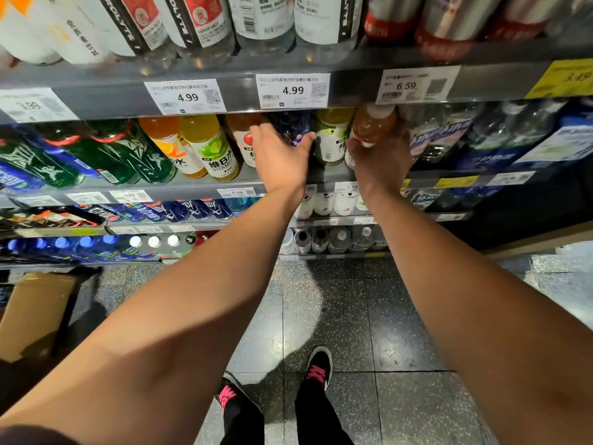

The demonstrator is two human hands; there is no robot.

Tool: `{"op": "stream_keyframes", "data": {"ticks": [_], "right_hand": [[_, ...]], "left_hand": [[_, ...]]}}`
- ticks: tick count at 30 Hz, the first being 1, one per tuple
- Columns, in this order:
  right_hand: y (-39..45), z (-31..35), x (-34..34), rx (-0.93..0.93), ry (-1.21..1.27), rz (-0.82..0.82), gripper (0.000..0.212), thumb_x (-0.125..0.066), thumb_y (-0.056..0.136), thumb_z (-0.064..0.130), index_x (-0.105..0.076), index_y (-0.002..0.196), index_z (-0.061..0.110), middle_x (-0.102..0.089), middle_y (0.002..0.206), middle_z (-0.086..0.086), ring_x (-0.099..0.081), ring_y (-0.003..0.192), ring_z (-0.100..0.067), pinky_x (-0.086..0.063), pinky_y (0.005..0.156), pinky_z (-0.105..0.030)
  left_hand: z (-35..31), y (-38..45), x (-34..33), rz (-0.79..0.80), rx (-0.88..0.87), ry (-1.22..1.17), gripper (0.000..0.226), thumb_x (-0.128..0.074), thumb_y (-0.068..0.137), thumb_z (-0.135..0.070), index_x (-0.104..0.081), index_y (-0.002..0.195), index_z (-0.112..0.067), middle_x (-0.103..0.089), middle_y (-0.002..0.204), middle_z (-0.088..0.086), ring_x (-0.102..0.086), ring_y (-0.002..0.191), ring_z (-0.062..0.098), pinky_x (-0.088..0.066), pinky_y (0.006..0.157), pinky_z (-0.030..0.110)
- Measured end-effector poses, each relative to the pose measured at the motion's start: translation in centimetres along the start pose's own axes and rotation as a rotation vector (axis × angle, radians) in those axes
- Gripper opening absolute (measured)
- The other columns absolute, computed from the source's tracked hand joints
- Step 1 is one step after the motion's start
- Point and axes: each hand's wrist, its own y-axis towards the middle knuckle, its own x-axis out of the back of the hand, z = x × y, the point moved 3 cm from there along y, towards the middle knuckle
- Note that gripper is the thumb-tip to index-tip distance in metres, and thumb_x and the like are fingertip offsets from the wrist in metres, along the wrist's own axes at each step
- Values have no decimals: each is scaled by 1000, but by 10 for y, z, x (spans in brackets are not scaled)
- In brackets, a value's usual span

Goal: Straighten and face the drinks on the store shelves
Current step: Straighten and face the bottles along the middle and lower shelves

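Head view: right hand (380, 159) grips amber bottle (372, 125) on middle shelf (224, 184); left hand (279, 155) fingers spread around dark purple bottle (292, 126), just left of it.

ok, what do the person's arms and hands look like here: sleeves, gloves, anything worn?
Both arms are bare from upper arm to fingertips. The left hand and right hand wear no gloves, and no rings, watch or wristband are visible. A dark sleeve edge shows at the left shoulder.
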Motion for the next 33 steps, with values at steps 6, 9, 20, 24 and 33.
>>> {"op": "stream_keyframes", "data": {"ticks": [6,9,20,24,33], "right_hand": [[2,5,-10,-75,32,-30,80,-78,77,37,-41,141,7,-58,134,-10,-59,115,-26,-43,85,-27],[0,1,-12,-103,110,-53,75,-79,78,34,-46,140,9,-62,131,-8,-61,113,-23,-39,82,-17],[-49,-2,-17,56,310,-44,40,-66,82,11,-53,118,1,-61,112,-18,-59,103,-34,-51,89,-43],[-56,7,-32,90,257,329,53,-67,81,2,-50,131,5,-54,131,-16,-54,119,-28,-51,95,-49],[-93,45,-56,321,290,587,77,-77,73,13,-45,143,15,-54,139,-9,-54,126,-24,-45,107,-42]], "left_hand": [[6,5,0,-42,32,-36,52,-86,73,-37,-58,101,-3,-55,114,10,-54,110,27,-45,89,37],[7,1,-1,-46,13,-77,52,-85,75,-33,-54,102,-2,-56,104,6,-57,103,28,-40,79,29],[10,5,-4,37,11,-110,54,-87,71,-33,-54,100,-1,-55,110,13,-56,103,28,-44,88,29],[28,-9,16,16,-8,-260,61,-90,64,-24,-55,111,-6,-58,111,6,-57,100,19,-47,91,26],[62,-37,71,66,31,-430,73,-95,56,-24,-57,118,-14,-68,110,5,-65,99,16,-50,83,13]]}}
